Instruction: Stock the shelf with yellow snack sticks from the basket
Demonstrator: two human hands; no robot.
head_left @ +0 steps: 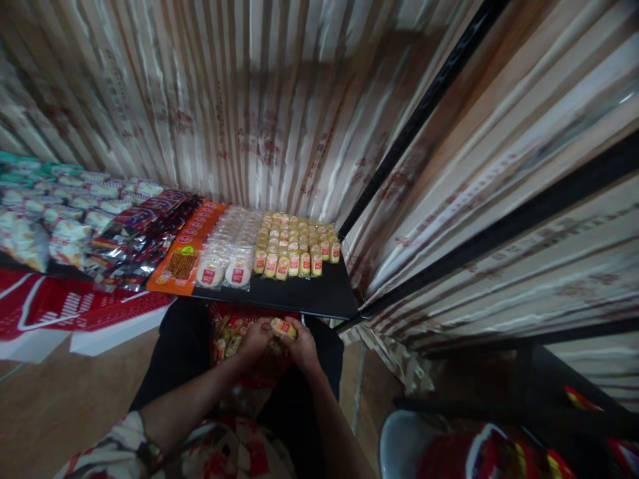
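Observation:
Between my hands, above my lap, is a small yellow wrapped snack packet [283, 326] with a red and white label. My right hand [302, 346] has its thumb and fingers closed on the packet's right side. At the packet's left end, my left hand [255, 344] has its fingers curled in, and what they hold is hidden. Under both hands sits a red bag [284, 372] between my knees, with several similar yellow packets [230, 340] in it. Rows of the same yellow packets [293, 265] stand on the black shelf [299, 299] just ahead.
Left along the shelf lie round white crackers [212, 271] in clear wrap, an orange pack of sticks [180, 265], dark shiny packets [144, 226] and white bags [70, 236]. A striped curtain [279, 120] hangs behind. Black frame bars [424, 106] slant at right, above a pale stool [402, 439].

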